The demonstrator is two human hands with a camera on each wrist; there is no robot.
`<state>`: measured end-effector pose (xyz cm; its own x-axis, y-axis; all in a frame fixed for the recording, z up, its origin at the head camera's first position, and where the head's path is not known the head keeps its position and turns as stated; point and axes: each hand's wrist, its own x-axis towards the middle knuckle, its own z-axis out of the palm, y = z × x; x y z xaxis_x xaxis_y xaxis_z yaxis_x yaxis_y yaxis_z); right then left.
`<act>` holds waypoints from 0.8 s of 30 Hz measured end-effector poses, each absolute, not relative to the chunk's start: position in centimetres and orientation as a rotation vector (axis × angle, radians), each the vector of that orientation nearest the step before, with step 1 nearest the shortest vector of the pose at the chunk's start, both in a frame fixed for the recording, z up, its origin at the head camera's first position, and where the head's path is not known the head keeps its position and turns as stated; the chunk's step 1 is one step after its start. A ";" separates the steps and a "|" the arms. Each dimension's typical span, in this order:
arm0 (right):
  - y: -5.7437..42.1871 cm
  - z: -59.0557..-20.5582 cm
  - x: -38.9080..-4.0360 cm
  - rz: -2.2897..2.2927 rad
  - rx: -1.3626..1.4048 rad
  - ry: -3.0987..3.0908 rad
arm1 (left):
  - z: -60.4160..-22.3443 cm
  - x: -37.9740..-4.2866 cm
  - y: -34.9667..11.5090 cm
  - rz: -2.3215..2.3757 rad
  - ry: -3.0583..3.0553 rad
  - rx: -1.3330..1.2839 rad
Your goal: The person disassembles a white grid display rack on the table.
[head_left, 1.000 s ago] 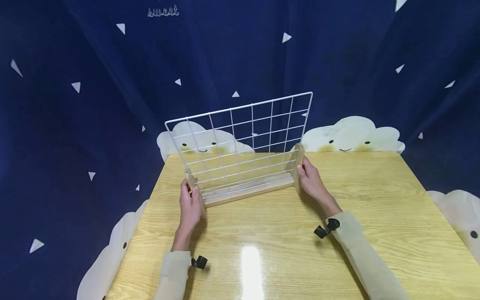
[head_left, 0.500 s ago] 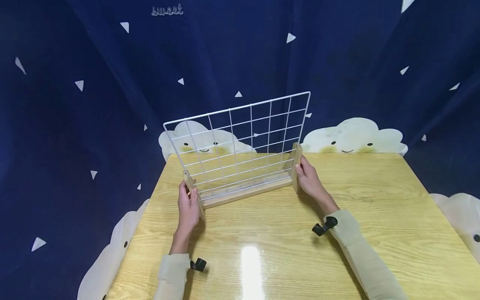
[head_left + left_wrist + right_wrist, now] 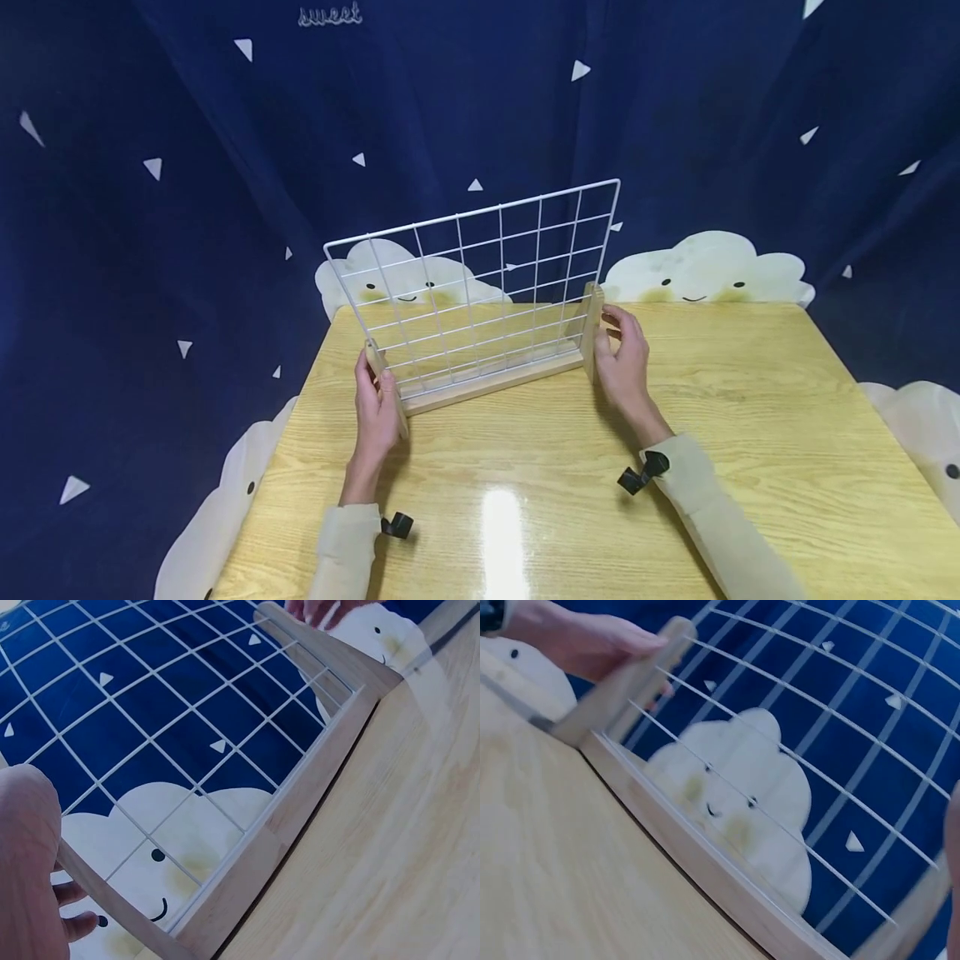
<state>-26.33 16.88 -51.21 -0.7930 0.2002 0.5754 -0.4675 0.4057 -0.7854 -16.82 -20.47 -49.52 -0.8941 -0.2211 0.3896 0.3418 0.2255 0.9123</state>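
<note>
White wire makes up the grid panel (image 3: 502,269), standing in a wooden stand (image 3: 495,383) on the tabletop (image 3: 570,500) at the middle of the head view's dial, its high corner towards 2 o'clock. Towards 7 to 8 o'clock from there, the left hand (image 3: 377,411) grips the left end board (image 3: 375,358) between thumb and fingers. Near 4 o'clock, the right hand (image 3: 622,358) is loosely open, thumb apart from bent fingers, beside the right end board (image 3: 592,333); whether it touches I cannot tell. Black clips sit at the sleeve cuffs, near 7 and between 4 and 5 o'clock. A blue curtain (image 3: 450,100) hangs towards 12, and a smiling cloud (image 3: 705,271) shows between 2 and 3.
</note>
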 end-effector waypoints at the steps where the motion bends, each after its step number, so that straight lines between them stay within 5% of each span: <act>1: 16.5 -51.1 -26.0 1.393 0.225 -2.006 | -49.5 -16.9 -20.5 -1.704 -2.062 -0.123; 10: 12.4 -50.0 -24.1 1.519 0.450 -2.015 | -49.0 -17.7 -20.5 -1.655 -2.029 -0.215; 24: 7.9 -50.3 -26.1 1.676 0.471 -2.253 | -48.9 -18.2 -20.5 -1.623 -2.039 -0.153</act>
<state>-26.12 7.94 -50.26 -0.9035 -0.0850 0.4200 -0.4268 0.2682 -0.8637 -18.20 -20.45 -48.88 -0.8558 -0.2300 0.4633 0.3999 0.2738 0.8747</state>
